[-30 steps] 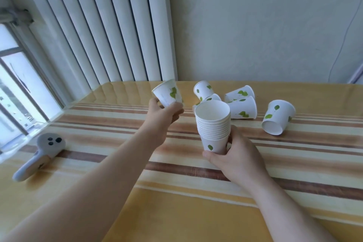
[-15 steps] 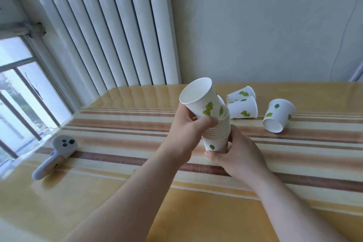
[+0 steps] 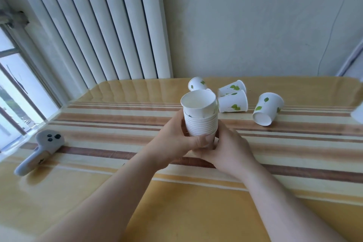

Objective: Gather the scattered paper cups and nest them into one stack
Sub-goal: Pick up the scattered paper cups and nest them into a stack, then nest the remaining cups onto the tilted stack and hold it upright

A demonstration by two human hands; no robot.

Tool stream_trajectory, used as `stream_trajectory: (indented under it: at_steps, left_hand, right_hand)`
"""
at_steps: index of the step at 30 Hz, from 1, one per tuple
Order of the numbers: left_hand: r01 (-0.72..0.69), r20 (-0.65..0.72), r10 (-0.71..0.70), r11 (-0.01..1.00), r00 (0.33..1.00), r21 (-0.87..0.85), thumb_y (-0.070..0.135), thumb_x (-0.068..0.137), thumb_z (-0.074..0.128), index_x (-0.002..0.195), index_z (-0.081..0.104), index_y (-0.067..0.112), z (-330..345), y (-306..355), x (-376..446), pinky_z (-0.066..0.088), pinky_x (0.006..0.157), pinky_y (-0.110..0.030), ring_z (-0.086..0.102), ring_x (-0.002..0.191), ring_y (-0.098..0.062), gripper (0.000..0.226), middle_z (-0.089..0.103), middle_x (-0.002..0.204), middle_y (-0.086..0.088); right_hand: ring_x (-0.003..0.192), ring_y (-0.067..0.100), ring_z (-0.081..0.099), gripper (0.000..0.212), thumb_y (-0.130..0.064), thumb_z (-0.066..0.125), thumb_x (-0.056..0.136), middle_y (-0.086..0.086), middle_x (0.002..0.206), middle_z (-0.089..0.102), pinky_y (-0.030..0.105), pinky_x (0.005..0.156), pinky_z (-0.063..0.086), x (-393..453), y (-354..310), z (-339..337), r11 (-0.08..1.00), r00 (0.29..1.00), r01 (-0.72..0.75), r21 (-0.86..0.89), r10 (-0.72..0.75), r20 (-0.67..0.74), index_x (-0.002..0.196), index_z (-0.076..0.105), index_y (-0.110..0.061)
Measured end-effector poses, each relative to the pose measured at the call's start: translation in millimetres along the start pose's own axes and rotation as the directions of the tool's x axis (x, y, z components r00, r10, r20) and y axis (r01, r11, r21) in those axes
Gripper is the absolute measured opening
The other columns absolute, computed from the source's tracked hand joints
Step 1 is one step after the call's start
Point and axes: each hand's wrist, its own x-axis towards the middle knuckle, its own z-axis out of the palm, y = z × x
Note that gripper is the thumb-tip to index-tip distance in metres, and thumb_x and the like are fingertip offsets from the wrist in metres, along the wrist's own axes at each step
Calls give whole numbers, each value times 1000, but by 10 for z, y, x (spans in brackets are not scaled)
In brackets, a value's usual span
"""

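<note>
A stack of white paper cups (image 3: 200,120) with green leaf prints stands upright at the table's middle, its top cup sitting a little proud and tilted. My left hand (image 3: 174,139) wraps the stack's left side, thumb across the front. My right hand (image 3: 229,149) grips its base from the right. Behind the stack lie loose cups on their sides: one at the back (image 3: 196,83), two together (image 3: 232,97), and one further right (image 3: 267,109) with its mouth toward me. A bit of another cup (image 3: 357,114) shows at the right edge.
The table (image 3: 176,202) has a glossy yellow cloth with brown stripes. A grey handheld controller (image 3: 40,150) lies at the left near the window. A white radiator and wall stand behind the table.
My left hand carried a loose cup from the back left to the stack and set it into the top. It now holds the stack's side. The right hand kept hold of the base.
</note>
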Motion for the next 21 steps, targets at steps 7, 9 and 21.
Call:
stream_trajectory:
  at_steps: [7, 9, 21]
  left_hand:
    - [-44, -84, 54, 993, 995, 112, 27, 80, 97, 123, 74, 29, -17, -208, -54, 61, 103, -49, 77, 113, -14, 49, 83, 117, 8]
    - [-70, -115, 80, 993, 990, 91, 21, 81, 94, 123, 72, 28, -85, -230, -40, 61, 103, -48, 77, 112, -13, 49, 82, 116, 8]
    - [-132, -91, 152, 973, 984, 192, 31, 77, 92, 116, 69, 43, -55, -290, -3, 59, 90, -34, 72, 101, -7, 46, 79, 106, 18]
  right_hand:
    - [106, 12, 69, 70, -39, 75, 70, -24, 119, 69, 37, 84, 59, -6, 64, -103, 999, 989, 38, 0, -37, 142, 134, 50, -50]
    - [94, 7, 68, 73, -14, 65, 77, -29, 125, 67, 29, 74, 56, -38, 95, -135, 997, 988, 28, 66, -37, 147, 138, 51, -52]
    - [112, 29, 57, 84, -35, 66, 83, 9, 154, 44, 40, 84, 54, 485, 458, -936, 665, 663, -273, 696, 654, -365, 159, 32, -45]
